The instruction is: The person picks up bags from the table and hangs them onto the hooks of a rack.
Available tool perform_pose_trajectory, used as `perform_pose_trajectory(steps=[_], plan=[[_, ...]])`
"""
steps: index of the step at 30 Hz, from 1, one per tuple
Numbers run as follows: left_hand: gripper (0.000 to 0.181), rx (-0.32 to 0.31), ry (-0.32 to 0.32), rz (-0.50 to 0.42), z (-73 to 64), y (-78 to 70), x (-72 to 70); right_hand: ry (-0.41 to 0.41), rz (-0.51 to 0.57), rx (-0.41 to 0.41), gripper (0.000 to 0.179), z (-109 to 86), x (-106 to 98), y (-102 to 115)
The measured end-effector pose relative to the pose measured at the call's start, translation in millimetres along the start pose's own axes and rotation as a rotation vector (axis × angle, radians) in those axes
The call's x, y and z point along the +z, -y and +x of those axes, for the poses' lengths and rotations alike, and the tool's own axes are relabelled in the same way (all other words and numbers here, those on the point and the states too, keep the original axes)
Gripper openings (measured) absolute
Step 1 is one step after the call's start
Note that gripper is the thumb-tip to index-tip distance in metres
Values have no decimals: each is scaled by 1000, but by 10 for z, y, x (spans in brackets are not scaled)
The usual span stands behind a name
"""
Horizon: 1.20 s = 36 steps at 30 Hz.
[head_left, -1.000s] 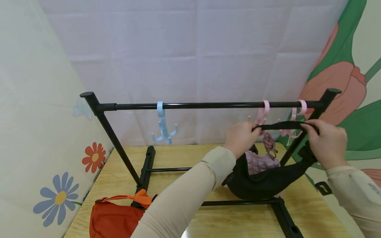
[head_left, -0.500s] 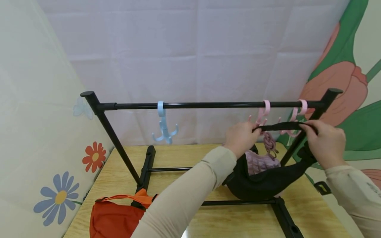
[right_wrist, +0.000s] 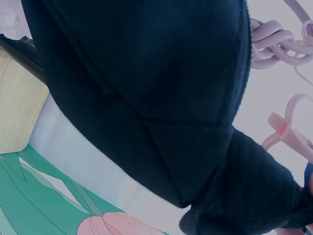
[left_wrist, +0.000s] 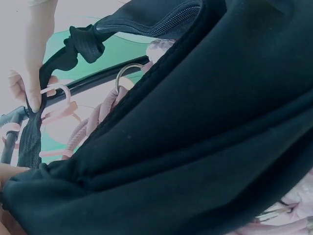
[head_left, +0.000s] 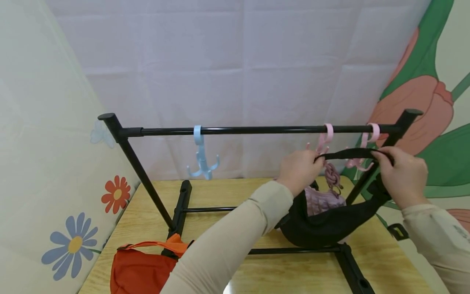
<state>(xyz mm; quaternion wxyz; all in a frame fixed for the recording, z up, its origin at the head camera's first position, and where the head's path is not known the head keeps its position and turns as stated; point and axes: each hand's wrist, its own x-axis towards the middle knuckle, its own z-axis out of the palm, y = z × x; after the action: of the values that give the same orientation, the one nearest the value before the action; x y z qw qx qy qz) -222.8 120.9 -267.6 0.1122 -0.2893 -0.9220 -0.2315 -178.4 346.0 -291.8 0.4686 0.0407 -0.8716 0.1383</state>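
Hanging between the person's two hands, the black soft cloth bag [head_left: 327, 228] is at the right side of the metal rack, in front of it and lower than its top rail. I see its narrow black fabric strap [head_left: 346, 154] stretched almost level above it. The left hand [head_left: 299, 169] pinches one end of this strap, and the right hand [head_left: 405, 175] grasps it at the other end, with thumb and fingers closed on the cloth. From my left wrist view I can read a dark zipper [left_wrist: 178, 22] along the bag's edge and a bunched, knot-like part [left_wrist: 88, 45] of the strap. Whether the bag's bottom touches the lower bar, I cannot tell.

Just behind the bag I find a lilac puckered fabric bag [head_left: 323, 203], partly hidden, with a twisted lilac cord handle [head_left: 332, 175] and a metal ring [left_wrist: 123, 73]. Two pink plastic hooks, the inner one [head_left: 328, 130] and the outer one [head_left: 374, 132], hang on the round black rail [head_left: 257, 130], near the hands. Farther left on the rail is a light-blue plastic hook [head_left: 202, 157]. On the pale wooden table [head_left: 286, 269] lies a red-orange fabric bag [head_left: 143, 269], near the left sleeve [head_left: 227, 237].
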Motion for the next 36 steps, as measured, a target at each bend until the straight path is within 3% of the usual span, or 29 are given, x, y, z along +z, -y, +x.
perform_pose_trajectory(steps=[4,13,18,22,27,36], plan=[[24,3,-14,41,-3,-53,-36,-10,5,-4,16,-1,-9,20],[23,9,44,16,-9,-113,-28,-10,11,31,18,-12,-10,14],[40,97,60,110,-11,-79,-7,-14,7,21,16,-21,-5,-7],[38,153,-12,170,-26,-53,16,-17,-9,0,15,-29,0,-13],[31,145,-134,168,-12,-39,49,-9,-10,2,15,-21,15,-1],[23,119,-216,197,-13,-40,81,-12,-8,-13,13,-20,34,22]])
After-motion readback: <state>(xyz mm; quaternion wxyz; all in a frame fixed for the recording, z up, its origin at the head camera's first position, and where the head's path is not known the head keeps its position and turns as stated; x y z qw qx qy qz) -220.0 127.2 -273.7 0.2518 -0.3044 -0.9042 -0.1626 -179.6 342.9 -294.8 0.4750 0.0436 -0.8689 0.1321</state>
